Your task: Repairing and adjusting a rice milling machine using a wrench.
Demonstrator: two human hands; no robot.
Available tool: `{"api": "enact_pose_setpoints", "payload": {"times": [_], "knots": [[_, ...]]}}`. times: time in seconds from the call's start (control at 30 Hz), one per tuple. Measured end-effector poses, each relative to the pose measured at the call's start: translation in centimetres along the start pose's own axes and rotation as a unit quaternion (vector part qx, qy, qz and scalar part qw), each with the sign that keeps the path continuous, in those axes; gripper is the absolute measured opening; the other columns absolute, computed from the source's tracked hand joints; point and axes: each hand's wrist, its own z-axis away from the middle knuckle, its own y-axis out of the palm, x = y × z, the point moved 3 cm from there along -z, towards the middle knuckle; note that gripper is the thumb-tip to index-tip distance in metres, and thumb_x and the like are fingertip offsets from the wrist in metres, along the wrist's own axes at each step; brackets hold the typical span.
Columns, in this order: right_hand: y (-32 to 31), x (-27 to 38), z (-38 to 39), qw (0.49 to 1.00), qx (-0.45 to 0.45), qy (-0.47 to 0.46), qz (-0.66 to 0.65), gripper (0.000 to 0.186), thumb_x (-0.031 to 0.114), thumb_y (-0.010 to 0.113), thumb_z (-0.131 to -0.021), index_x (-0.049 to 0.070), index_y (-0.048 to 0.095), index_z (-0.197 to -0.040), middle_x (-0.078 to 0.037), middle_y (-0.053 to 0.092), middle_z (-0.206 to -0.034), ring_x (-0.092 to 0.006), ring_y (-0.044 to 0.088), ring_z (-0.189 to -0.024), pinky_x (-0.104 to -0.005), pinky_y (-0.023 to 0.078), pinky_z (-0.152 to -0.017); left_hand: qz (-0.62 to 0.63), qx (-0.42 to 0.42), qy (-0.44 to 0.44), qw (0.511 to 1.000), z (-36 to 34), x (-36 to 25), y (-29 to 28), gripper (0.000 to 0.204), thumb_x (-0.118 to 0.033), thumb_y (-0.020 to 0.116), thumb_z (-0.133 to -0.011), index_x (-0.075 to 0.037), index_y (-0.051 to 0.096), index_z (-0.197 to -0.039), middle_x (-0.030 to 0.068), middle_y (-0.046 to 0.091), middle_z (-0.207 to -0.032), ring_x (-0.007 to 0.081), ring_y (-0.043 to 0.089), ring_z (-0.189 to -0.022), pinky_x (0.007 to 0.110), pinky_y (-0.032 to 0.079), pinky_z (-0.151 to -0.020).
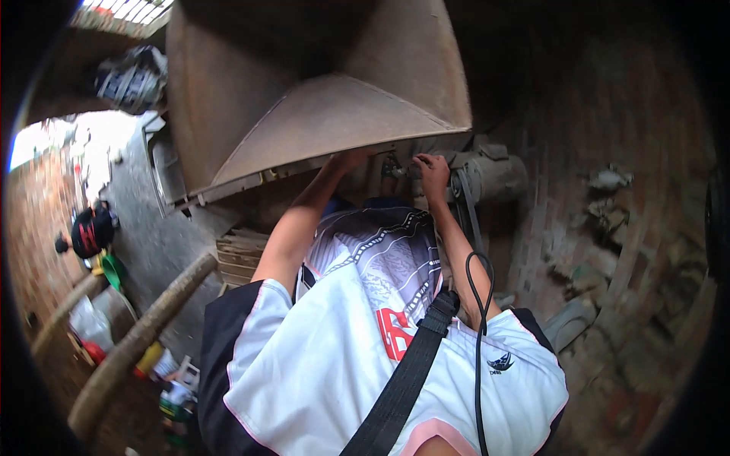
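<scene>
A large brown metal hopper (346, 114) with a wide square mouth fills the top middle. At its lower edge is my left hand (351, 159), reaching in under the rim, its fingers mostly hidden. Just right of it my right hand (433, 172) is closed, fingers curled; what they hold, if anything, is too small to make out. Behind my right hand sits a grey, rounded motor-like housing (494, 171), with a belt (467, 204) running down beside my forearm.
A wooden pole (144, 338) slants along the left. Beyond it another person (93, 229) in dark clothes is near a green basin (113, 271). Stacked wooden slats (239, 254) stand by my left elbow. A brick wall (563, 220) is on the right. A black cable (480, 365) hangs over my shirt.
</scene>
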Motion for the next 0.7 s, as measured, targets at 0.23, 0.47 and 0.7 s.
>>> {"api": "enact_pose_setpoints", "payload": {"times": [0.23,0.47,0.7], "knots": [[-2.4,0.1,-1.2,0.991,0.120,0.032,-0.048,0.019,0.016,0.064,-0.081,0.001,0.065,-0.093,-0.011,0.066,-0.074,-0.0134,0.061,-0.057,-0.0267,0.046,-0.053,-0.066,-0.217,-0.098,0.969,11.6,5.6,-2.0,0.032,-0.012,0.050,-0.081,-0.004,0.049,-0.112,0.0154,0.060,-0.087,0.0355,0.061,-0.080,0.044,0.049,-0.067],[-1.5,3.1,-1.9,0.955,0.251,-0.154,0.016,0.019,0.012,0.059,-0.083,-0.001,0.062,-0.097,-0.019,0.064,-0.086,-0.0294,0.065,-0.077,-0.0351,0.049,-0.066,-0.131,-0.329,-0.057,0.933,10.7,3.9,0.4,0.052,-0.015,0.052,-0.079,0.002,0.042,-0.127,0.0170,0.042,-0.131,0.0333,0.033,-0.127,0.045,0.021,-0.108],[1.3,5.4,-2.7,0.908,0.344,-0.237,0.034,0.020,0.016,0.055,-0.085,0.002,0.060,-0.098,-0.020,0.062,-0.092,-0.0380,0.059,-0.083,-0.0428,0.048,-0.070,-0.194,-0.227,-0.097,0.949,5.0,2.4,1.7,0.078,-0.028,0.069,-0.065,0.003,0.039,-0.129,0.0237,0.041,-0.130,0.0406,0.036,-0.125,0.049,0.017,-0.109]]}}
